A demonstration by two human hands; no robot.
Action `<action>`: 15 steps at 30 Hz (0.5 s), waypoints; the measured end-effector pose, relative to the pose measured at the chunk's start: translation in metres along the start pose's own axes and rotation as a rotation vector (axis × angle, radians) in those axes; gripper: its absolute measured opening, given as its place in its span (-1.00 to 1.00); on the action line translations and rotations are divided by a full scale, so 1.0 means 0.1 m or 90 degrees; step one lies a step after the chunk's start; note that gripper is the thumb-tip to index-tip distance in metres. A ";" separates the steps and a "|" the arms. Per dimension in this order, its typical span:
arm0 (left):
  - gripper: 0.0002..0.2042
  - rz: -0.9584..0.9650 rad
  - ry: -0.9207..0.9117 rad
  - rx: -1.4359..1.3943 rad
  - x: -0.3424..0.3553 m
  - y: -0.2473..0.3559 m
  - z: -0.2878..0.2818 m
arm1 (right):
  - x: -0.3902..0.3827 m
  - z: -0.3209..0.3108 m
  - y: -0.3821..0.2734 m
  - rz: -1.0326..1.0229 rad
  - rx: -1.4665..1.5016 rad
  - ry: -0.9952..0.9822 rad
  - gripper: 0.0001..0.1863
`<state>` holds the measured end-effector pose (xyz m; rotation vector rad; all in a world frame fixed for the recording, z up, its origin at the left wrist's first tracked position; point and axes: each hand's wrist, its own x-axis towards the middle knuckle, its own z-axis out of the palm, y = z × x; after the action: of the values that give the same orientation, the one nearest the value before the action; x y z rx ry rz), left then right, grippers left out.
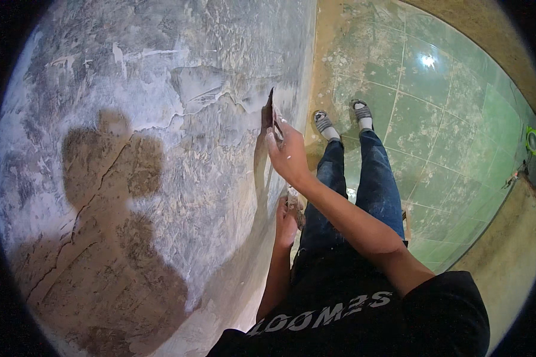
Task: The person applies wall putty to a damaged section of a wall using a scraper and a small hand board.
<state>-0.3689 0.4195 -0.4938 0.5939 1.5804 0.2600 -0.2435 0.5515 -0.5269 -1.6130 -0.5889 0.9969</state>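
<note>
The plastered wall point(161, 178) fills the whole left and centre of the frame, grey and patchy, with a brown bare area and a crack running through its lower left. Its edge meets the floor along a line falling from the top centre towards the lower middle. To the right of that line the green tiled floor point(435, 119) opens out wide, dusty near the wall and cleaner towards the upper right, with a band of bare ground curving along the far right rim. A small green round thing point(533, 140) sits at the right edge.

The person stands tight against the wall, sandalled feet point(342, 119) on the tiles just beside its base, legs in dark jeans point(363, 184).

The right hand point(289, 156) is raised at centre frame, fingers wrapped around a putty knife point(273, 113) whose dark blade stands edge-on against the plaster just above the hand. The left hand point(287, 219) hangs lower, directly below the right, close to the wall, curled about something pale; what it is I cannot tell
</note>
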 end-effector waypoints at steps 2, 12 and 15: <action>-0.83 0.009 -0.002 0.004 0.01 -0.01 0.00 | -0.02 -0.02 -0.08 0.002 0.006 -0.006 -0.84; -0.75 0.049 0.006 -0.013 -0.03 0.10 0.18 | -0.13 -0.22 -0.58 -0.014 0.013 -0.055 -0.84; -0.75 0.091 0.054 0.009 -0.05 0.11 0.18 | -0.16 -0.21 -0.77 -0.034 0.015 -0.066 -0.83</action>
<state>-0.3493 0.4228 -0.4863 0.7171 1.6242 0.3856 -0.2249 0.5493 -0.4483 -1.5239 -0.6857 1.0486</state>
